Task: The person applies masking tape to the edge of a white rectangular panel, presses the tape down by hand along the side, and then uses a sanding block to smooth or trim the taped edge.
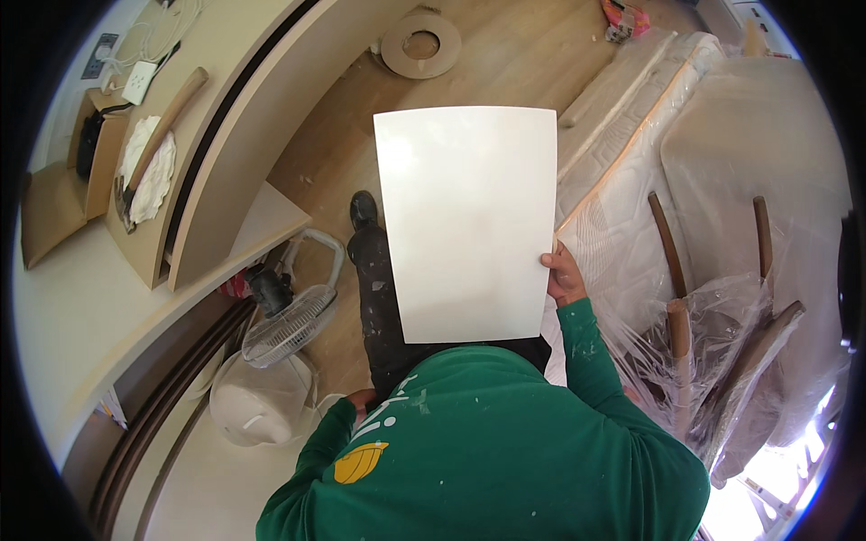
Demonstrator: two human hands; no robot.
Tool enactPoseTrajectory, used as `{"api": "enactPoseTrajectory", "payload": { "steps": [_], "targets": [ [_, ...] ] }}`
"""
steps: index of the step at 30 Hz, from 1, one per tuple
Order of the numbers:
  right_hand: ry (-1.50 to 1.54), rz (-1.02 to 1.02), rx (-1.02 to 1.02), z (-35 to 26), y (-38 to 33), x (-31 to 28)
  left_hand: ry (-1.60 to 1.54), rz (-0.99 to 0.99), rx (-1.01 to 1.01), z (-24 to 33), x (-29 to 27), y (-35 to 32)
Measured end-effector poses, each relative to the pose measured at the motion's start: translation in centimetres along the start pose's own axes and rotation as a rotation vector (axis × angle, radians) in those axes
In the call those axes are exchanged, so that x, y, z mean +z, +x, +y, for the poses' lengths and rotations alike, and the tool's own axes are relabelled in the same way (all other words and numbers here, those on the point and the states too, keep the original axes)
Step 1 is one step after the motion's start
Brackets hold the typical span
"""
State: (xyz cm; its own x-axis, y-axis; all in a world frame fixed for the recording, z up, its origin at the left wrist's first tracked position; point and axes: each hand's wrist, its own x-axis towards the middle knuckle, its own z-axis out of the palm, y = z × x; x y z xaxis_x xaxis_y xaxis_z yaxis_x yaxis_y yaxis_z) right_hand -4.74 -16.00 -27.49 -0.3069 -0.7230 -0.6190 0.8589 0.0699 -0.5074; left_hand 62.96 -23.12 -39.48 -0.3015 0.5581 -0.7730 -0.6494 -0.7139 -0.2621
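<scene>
A flat white rectangular panel (469, 221) stands tilted in front of my body, above my lap. On its right edge, my right hand (566, 275) is closed, with the thumb lying over the front face and the other fingers hidden behind. Low at my left side, my left hand (363, 400) is beside my dark trousers, close to a whitish curved edge. Its fingers are mostly hidden, so whether it grips anything does not show.
At left stand a fan (293, 325) and a white rounded plastic item (260, 397). A hammer (162, 135) lies on a cloth on the cabinet. A ring-shaped disc (397, 50) is on the floor. At right are a mattress (622, 189) and plastic-wrapped wooden-legged furniture (678, 334).
</scene>
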Motion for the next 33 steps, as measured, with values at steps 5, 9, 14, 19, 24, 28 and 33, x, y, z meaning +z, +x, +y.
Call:
{"api": "enactPoseTrajectory", "payload": {
  "steps": [5,9,14,19,24,28,33],
  "targets": [
    [-0.031,-0.055,-0.077,1.3,-0.5,-0.6,0.399,0.175,0.088,5.6,3.8,-0.3],
    [-0.001,-0.149,-0.080,2.1,-0.5,-1.1,0.285,0.467,0.104,12.7,4.0,-1.7],
    [0.024,-0.250,-0.076,2.6,0.0,-3.3,0.168,0.524,1.297,25.3,18.8,-8.1],
    [-0.016,-0.383,-0.093,2.8,-1.0,-3.4,0.170,0.366,1.474,28.4,31.7,-10.8],
    [0.005,-0.424,-0.096,4.5,-2.5,-4.7,0.233,0.575,1.659,28.5,32.4,-8.6],
    [0.011,-0.424,-0.129,5.1,-2.7,-5.3,0.135,0.606,1.663,28.1,32.7,-9.2],
    [-0.052,-0.487,-0.169,4.2,-3.1,-4.0,0.109,0.720,1.812,28.5,34.4,-12.6]
  ]
}}
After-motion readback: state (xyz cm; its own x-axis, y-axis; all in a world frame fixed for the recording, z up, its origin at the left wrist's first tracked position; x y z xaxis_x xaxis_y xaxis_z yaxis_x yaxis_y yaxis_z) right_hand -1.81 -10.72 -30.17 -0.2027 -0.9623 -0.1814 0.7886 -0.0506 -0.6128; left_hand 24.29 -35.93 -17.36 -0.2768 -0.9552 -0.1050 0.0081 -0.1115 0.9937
